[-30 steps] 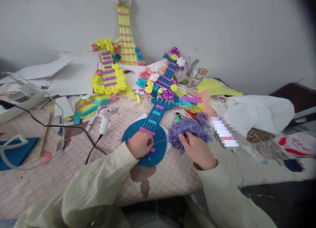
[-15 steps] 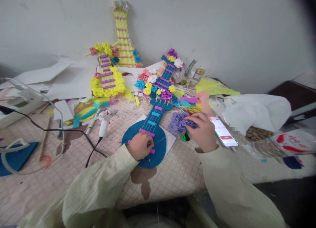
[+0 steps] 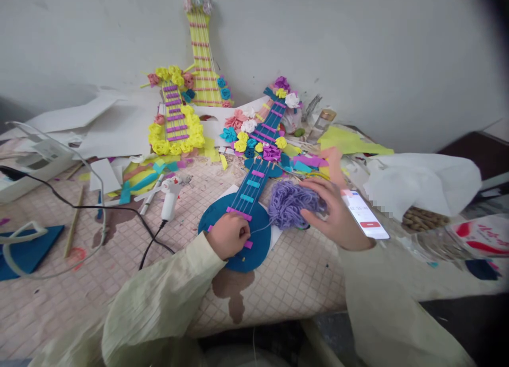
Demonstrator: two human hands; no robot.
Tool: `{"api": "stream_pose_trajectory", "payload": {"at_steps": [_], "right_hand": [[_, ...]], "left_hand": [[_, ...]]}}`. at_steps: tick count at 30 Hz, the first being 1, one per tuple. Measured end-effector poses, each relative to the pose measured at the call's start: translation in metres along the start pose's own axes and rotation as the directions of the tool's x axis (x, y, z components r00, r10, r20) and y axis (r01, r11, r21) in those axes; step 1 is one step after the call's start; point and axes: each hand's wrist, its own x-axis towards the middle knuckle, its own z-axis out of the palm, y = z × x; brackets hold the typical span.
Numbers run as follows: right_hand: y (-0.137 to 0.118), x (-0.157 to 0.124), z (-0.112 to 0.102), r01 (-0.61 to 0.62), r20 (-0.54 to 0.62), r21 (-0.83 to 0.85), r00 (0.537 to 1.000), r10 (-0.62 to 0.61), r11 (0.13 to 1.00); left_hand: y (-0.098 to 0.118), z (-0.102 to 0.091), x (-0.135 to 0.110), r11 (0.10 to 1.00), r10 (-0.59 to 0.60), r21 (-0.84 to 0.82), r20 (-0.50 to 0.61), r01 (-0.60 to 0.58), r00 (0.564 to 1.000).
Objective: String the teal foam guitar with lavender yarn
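A blue paper guitar [image 3: 257,250] with pink and turquoise cross strips and thin strings lies in front of me on the table. My left hand [image 3: 229,235] rests over its round body, fingers closed in a pinch. A thin strand runs from those fingertips to a loose bundle of purple yarn [image 3: 293,203] just right of the guitar's neck. My right hand [image 3: 336,216] curves round the right side of that bundle, fingers above and thumb below. What lies under my left palm is hidden.
A white glue gun [image 3: 169,200] with a black cord stands left of the guitar. Right of my right hand lies a lit phone [image 3: 368,216]. Decorated paper guitars, one yellow [image 3: 202,59], stand at the back among paper scraps. A white plastic bag [image 3: 425,178] sits at the right.
My right hand has moved slightly right and its grip has loosened. The yarn bundle now looks fuller and more spread out. My left hand stays on the guitar; the view has shifted a little.
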Motion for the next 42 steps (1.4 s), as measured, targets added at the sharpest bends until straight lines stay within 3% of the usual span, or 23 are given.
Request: {"api": "stream_pose_trajectory", "payload": {"at_steps": [2,3,6,9,13,15,19,21,23,26,29,31,33,37,39,40,42], "right_hand": [[-0.014,-0.008,0.009,0.012,-0.1,-0.067,0.995,-0.019,0.998],[-0.017,-0.011,0.017,0.018,-0.082,-0.111,0.996,-0.027,0.994],[-0.01,-0.017,0.041,0.013,0.117,-0.236,0.993,0.015,0.972],[0.008,-0.015,0.051,-0.032,0.263,-0.175,0.962,0.078,0.984],[0.017,-0.009,0.037,-0.183,0.324,0.052,0.933,0.157,0.982],[0.017,-0.007,0.027,-0.261,0.394,0.117,0.898,0.197,0.958],[0.02,-0.007,0.015,-0.428,0.51,0.262,0.822,0.252,0.865],[0.021,-0.009,0.016,-0.474,0.485,0.311,0.825,0.291,0.824],[0.018,-0.011,0.02,-0.447,0.363,0.303,0.871,0.331,0.842],[0.009,-0.016,0.029,-0.283,0.04,0.137,0.959,0.28,0.949],[0.007,-0.02,0.037,-0.177,-0.12,-0.103,0.979,0.165,0.979],[0.013,-0.022,0.039,-0.178,-0.086,-0.157,0.982,0.166,0.971],[0.021,-0.022,0.035,-0.218,-0.051,-0.11,0.976,0.214,0.97],[0.024,-0.014,0.016,-0.266,-0.177,0.08,0.945,0.276,0.961],[0.015,-0.007,0.007,-0.15,-0.198,0.153,0.964,0.179,0.977],[0.009,-0.003,0.004,-0.063,-0.149,0.187,0.984,0.092,0.98],[-0.001,0.005,0.005,0.089,0.075,0.23,0.991,-0.109,0.969]], "left_hand": [[0.0,0.0,0.0,1.0,-0.002,0.002,0.004,0.002,1.0],[0.0,0.0,0.0,1.0,-0.002,0.004,0.005,0.002,1.0],[0.0,-0.001,0.0,1.0,-0.001,0.008,0.007,0.001,1.0],[0.0,-0.001,-0.001,1.0,-0.001,0.01,0.005,0.001,1.0],[0.001,-0.002,-0.001,1.0,-0.002,0.004,0.004,0.002,1.0],[0.001,-0.002,-0.001,1.0,-0.003,-0.001,0.005,0.003,1.0],[0.0,-0.001,0.0,1.0,0.002,-0.007,0.009,-0.002,1.0],[0.0,-0.001,0.0,1.0,0.005,-0.007,0.011,-0.005,1.0],[-0.001,-0.001,0.0,1.0,0.005,-0.006,0.012,-0.005,1.0],[-0.001,-0.001,-0.001,1.0,0.004,-0.004,0.011,-0.004,1.0],[0.0,-0.001,-0.001,1.0,0.002,-0.003,0.005,-0.002,1.0],[0.0,-0.001,-0.001,1.0,0.002,-0.005,0.001,-0.002,1.0],[0.001,-0.001,-0.001,1.0,0.004,-0.008,-0.001,-0.004,1.0],[0.001,-0.001,-0.001,1.0,0.011,-0.007,-0.001,-0.011,1.0],[0.001,-0.001,-0.001,1.0,0.013,-0.005,0.0,-0.013,1.0],[0.001,-0.001,-0.001,1.0,0.012,-0.004,0.001,-0.012,1.0],[0.001,-0.001,-0.001,1.0,0.013,-0.002,0.004,-0.013,1.0]]}}
